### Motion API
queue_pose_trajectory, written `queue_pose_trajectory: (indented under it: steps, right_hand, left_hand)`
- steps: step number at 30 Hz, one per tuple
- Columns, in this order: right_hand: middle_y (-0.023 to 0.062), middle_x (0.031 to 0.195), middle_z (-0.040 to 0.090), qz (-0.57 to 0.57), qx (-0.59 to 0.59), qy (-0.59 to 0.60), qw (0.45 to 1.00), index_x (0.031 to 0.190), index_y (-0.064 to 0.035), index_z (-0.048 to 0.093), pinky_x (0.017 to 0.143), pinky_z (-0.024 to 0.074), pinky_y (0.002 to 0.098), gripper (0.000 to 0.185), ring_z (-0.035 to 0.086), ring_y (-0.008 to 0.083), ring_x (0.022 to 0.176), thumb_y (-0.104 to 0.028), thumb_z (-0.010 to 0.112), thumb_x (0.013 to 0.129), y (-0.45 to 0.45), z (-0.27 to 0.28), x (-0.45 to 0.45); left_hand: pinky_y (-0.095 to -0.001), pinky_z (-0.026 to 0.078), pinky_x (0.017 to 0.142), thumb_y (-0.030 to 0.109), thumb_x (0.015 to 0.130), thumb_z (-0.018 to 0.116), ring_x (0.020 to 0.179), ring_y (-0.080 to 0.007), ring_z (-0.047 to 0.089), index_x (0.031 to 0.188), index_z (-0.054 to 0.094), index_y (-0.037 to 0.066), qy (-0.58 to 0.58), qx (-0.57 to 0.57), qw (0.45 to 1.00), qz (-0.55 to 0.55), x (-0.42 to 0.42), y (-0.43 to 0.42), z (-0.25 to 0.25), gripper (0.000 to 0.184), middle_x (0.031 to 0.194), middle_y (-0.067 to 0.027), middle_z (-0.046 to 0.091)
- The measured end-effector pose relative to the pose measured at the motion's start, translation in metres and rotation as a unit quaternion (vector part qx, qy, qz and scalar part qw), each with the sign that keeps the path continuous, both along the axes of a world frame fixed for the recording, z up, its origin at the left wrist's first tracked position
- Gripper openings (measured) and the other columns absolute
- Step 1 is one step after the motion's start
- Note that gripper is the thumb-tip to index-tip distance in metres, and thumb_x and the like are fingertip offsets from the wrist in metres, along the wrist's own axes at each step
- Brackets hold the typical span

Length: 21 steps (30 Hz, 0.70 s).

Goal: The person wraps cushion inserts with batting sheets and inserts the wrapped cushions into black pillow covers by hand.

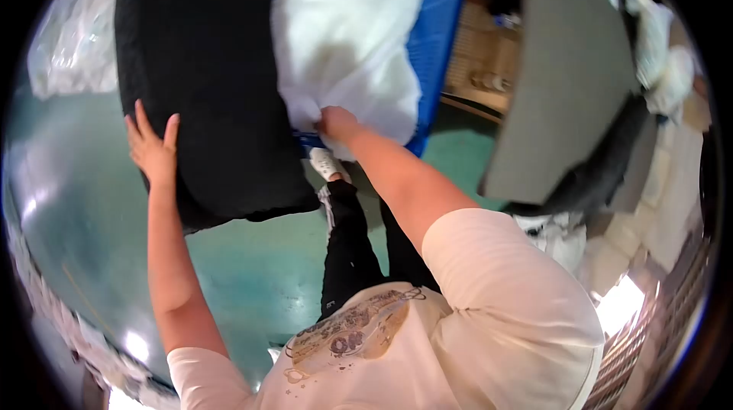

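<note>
My left hand [155, 152] rests with fingers spread on the left edge of a large black padded piece [210, 82]. On the other side, my right hand [334, 124] is closed on the lower edge of white fabric [351, 36], near its left corner. The white fabric lies over a blue plastic crate [437, 43], whose right side shows. The black piece stands right beside the white fabric, to its left.
Clear plastic bags [76, 36] lie at the upper left. A grey panel [569, 74] stands on the right, with a cardboard box [485, 59] between it and the crate. White bags [550, 238] sit below the panel. The floor [252, 280] is green.
</note>
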State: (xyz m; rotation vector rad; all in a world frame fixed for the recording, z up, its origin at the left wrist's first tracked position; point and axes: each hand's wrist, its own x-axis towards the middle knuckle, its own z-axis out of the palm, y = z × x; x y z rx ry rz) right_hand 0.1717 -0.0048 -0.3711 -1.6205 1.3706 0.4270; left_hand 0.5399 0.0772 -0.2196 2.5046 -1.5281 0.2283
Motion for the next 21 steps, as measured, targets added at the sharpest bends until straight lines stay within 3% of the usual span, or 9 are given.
queue_pose_trajectory:
  steps: [1, 3, 5, 6, 9, 11, 15, 17, 21]
  right_hand:
    - [0.0198, 0.1, 0.07, -0.09, -0.094, -0.045, 0.99, 0.107, -0.0007, 0.069, 0.085, 0.05, 0.0412, 0.039, 0.066, 0.0345, 0.095, -0.03, 0.063, 0.082, 0.005, 0.02, -0.017]
    - [0.0185, 0.098, 0.07, -0.406, -0.089, -0.12, 0.902, 0.109, -0.0038, 0.069, 0.081, 0.0512, 0.0415, 0.037, 0.067, 0.0343, 0.092, -0.03, 0.065, 0.084, -0.006, 0.103, -0.048]
    - [0.0099, 0.092, 0.07, -0.492, -0.097, -0.35, 0.791, 0.105, 0.0023, 0.066, 0.072, 0.0497, 0.0302, 0.032, 0.064, 0.0159, 0.085, -0.023, 0.067, 0.086, -0.014, 0.178, -0.083]
    - [0.0055, 0.094, 0.069, -0.531, -0.107, -0.432, 0.722, 0.107, 0.0023, 0.066, 0.072, 0.05, 0.0292, 0.028, 0.064, 0.0136, 0.085, -0.019, 0.068, 0.087, -0.015, 0.238, -0.089]
    - [0.0058, 0.097, 0.069, -0.514, -0.081, -0.46, 0.72, 0.107, 0.0018, 0.066, 0.072, 0.0527, 0.0296, 0.027, 0.065, 0.0124, 0.085, -0.018, 0.068, 0.089, -0.022, 0.349, -0.127]
    - [0.007, 0.103, 0.067, -0.467, -0.091, -0.55, 0.686, 0.114, -0.0001, 0.062, 0.076, 0.0527, 0.0307, 0.028, 0.064, 0.0131, 0.091, -0.014, 0.064, 0.09, -0.006, 0.389, -0.137]
    - [0.0096, 0.116, 0.064, -0.414, -0.143, -0.616, 0.654, 0.121, 0.0003, 0.059, 0.09, 0.049, 0.0331, 0.038, 0.059, 0.016, 0.107, -0.016, 0.065, 0.087, 0.027, 0.446, -0.167]
    - [0.0109, 0.119, 0.063, -0.418, -0.081, -0.502, 0.753, 0.126, 0.0003, 0.056, 0.092, 0.048, 0.0329, 0.044, 0.059, 0.016, 0.109, -0.017, 0.067, 0.087, 0.039, 0.485, -0.198]
    - [0.0132, 0.121, 0.063, -0.291, -0.187, -0.56, 0.752, 0.135, -0.0001, 0.05, 0.093, 0.0488, 0.0315, 0.063, 0.06, 0.0163, 0.109, -0.012, 0.077, 0.08, 0.042, 0.493, -0.324]
  left_hand:
    - [-0.0599, 0.037, 0.102, 0.065, 0.086, 0.058, 0.134, -0.0451, 0.04, 0.153, 0.029, 0.026, -0.016, 0.013, 1.0, 0.007, -0.003, -0.001, 0.006, 0.082, 0.15, -0.0265, 0.037]
    - [-0.0603, 0.033, 0.105, 0.067, 0.086, 0.056, 0.137, -0.0432, 0.037, 0.153, 0.028, 0.028, 0.004, 0.047, 0.999, 0.02, -0.007, -0.003, 0.018, 0.083, 0.152, -0.0264, 0.033]
    - [-0.0591, 0.027, 0.111, 0.063, 0.082, 0.065, 0.143, -0.0403, 0.028, 0.154, 0.026, 0.021, -0.024, 0.134, 0.985, 0.102, -0.038, -0.02, 0.044, 0.093, 0.156, -0.0252, 0.025]
    - [-0.0579, 0.022, 0.114, 0.056, 0.076, 0.074, 0.145, -0.0391, 0.024, 0.154, 0.025, 0.016, 0.019, 0.097, 0.995, -0.004, -0.068, -0.028, 0.076, 0.101, 0.158, -0.0247, 0.02]
    - [-0.0549, 0.014, 0.118, 0.032, 0.057, 0.091, 0.148, -0.0373, 0.017, 0.154, 0.022, 0.004, 0.288, 0.039, 0.899, -0.327, -0.21, -0.043, 0.162, 0.122, 0.161, -0.0224, 0.011]
    - [-0.0518, 0.011, 0.119, 0.027, 0.051, 0.093, 0.149, -0.0353, 0.013, 0.154, 0.019, 0.005, 0.36, 0.023, 0.845, -0.396, -0.283, -0.049, 0.186, 0.13, 0.163, -0.0194, 0.006]
    - [-0.0485, 0.024, 0.111, 0.03, 0.06, 0.088, 0.138, -0.0348, 0.03, 0.146, 0.032, 0.003, 0.399, 0.024, 0.785, -0.472, -0.4, -0.084, 0.196, 0.106, 0.15, -0.0203, 0.026]
    - [-0.0468, 0.03, 0.107, 0.031, 0.064, 0.085, 0.133, -0.0345, 0.038, 0.142, 0.038, 0.002, 0.415, 0.035, 0.766, -0.49, -0.436, -0.104, 0.201, 0.095, 0.144, -0.0207, 0.036]
    - [-0.0435, 0.043, 0.1, 0.033, 0.073, 0.079, 0.122, -0.034, 0.055, 0.133, 0.052, 0.0, 0.454, 0.076, 0.74, -0.491, -0.484, -0.144, 0.215, 0.073, 0.132, -0.0216, 0.056]
